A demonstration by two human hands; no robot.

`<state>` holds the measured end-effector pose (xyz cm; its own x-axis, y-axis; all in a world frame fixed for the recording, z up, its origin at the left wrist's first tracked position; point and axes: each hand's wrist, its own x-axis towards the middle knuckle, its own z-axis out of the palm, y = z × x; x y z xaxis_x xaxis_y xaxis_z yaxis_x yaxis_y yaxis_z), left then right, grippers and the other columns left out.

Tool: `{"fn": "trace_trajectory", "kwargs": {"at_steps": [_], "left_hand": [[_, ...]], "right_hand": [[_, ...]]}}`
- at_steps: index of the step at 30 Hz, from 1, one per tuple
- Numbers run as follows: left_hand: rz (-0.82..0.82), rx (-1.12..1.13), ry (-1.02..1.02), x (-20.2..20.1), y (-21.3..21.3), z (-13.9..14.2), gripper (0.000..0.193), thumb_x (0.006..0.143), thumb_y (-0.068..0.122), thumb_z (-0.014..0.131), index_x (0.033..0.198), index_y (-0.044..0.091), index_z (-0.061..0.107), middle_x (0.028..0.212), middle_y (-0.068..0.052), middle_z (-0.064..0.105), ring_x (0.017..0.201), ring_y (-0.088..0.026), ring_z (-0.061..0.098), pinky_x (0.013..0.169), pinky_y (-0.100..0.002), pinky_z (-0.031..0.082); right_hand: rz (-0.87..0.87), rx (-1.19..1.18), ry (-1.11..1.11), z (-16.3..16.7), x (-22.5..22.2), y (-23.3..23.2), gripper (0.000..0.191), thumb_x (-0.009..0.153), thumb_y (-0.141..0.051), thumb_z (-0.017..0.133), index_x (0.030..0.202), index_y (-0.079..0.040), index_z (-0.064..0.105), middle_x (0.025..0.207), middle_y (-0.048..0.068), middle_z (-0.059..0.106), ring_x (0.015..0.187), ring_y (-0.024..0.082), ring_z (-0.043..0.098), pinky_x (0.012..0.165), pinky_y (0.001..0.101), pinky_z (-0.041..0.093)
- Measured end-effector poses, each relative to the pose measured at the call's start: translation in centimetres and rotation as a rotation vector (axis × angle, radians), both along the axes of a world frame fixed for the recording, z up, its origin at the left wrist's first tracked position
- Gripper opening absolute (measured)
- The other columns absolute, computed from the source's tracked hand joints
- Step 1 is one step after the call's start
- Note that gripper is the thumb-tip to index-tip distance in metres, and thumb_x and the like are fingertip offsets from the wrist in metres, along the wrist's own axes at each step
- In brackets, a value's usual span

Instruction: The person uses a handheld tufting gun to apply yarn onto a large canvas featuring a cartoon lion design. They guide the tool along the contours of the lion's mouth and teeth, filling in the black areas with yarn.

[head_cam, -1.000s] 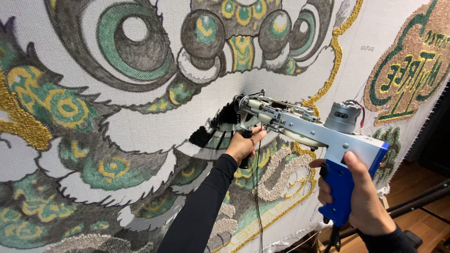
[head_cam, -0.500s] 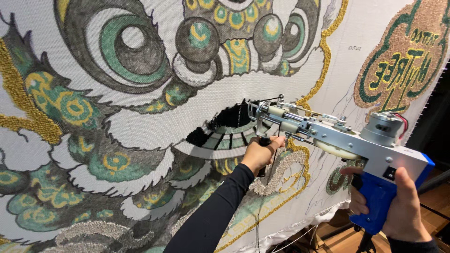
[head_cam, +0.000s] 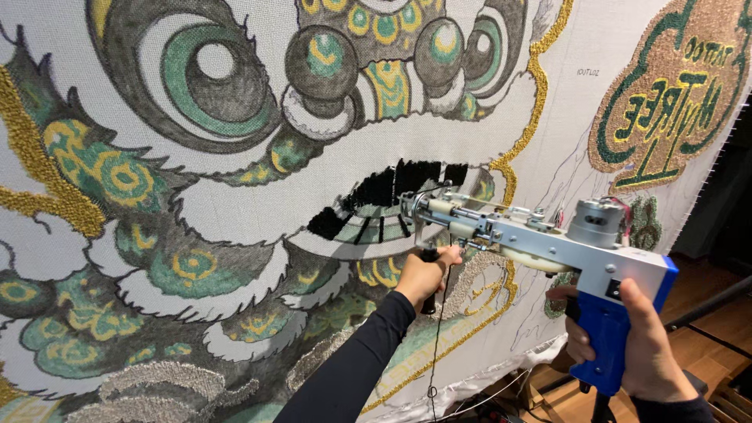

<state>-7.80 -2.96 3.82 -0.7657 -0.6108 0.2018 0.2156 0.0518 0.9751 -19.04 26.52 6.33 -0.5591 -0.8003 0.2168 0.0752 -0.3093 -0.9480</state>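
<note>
Currently, the stretched tufting cloth (head_cam: 235, 211) fills the view, its lion design part filled. At its 3 o'clock, a black tufted band (head_cam: 392, 192) lies along the mouth. The left hand (head_cam: 427, 274) is closed around the front handle; the right hand (head_cam: 634, 345) is clenched on the blue grip. The tufting gun (head_cam: 540, 239) has shifted rightward since a second ago, its needle touching the cloth at the band's 5 o'clock. Judged, the black fill extends right.

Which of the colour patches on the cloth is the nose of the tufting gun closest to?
The black patch in the creature's mouth, just left of the tufting gun nose. It is solid black; the green, gold and grey patches lie farther off.
</note>
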Motion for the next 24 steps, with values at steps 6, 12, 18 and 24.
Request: {"fn": "trace_trajectory", "kwargs": {"at_steps": [6,12,18,24], "left_hand": [[0.005,0.034,-0.043,0.0,-0.5,-1.6,0.027,0.093,0.032,0.072,0.098,0.006,0.081,0.074,0.005,0.073,0.044,-0.008,0.049,0.044,-0.027,0.039],[0.026,-0.005,-0.058,-0.1,-0.7,-2.2,0.029,0.094,0.032,0.075,0.089,0.005,0.079,0.064,0.000,0.063,0.044,-0.009,0.050,0.044,-0.027,0.039],[0.003,0.014,-0.088,0.3,-0.9,-1.9,0.026,0.094,0.030,0.073,0.089,0.005,0.078,0.064,0.001,0.059,0.045,-0.008,0.051,0.045,-0.027,0.040],[0.012,0.008,-0.071,0.1,-1.0,-1.8,0.024,0.092,0.027,0.073,0.093,0.004,0.078,0.066,0.003,0.066,0.046,-0.008,0.052,0.045,-0.027,0.041]], "right_hand": [[-0.001,0.060,-0.071,0.2,0.8,-0.5,0.096,0.085,-0.077,0.047,0.125,0.008,0.064,0.055,0.007,0.052,0.042,0.012,0.045,0.040,0.0282,0.038],[0.014,0.032,-0.035,0.1,0.7,-0.8,0.094,0.087,-0.075,0.049,0.122,0.011,0.065,0.056,0.008,0.053,0.041,0.013,0.046,0.039,0.0278,0.039],[-0.019,0.047,-0.039,-0.1,0.7,-0.8,0.094,0.087,-0.076,0.046,0.122,0.009,0.065,0.054,0.008,0.052,0.041,0.013,0.046,0.038,0.0277,0.039],[-0.020,0.055,-0.050,0.1,0.8,-0.9,0.097,0.087,-0.077,0.046,0.123,0.011,0.064,0.055,0.008,0.053,0.041,0.013,0.047,0.039,0.0281,0.040]]}}
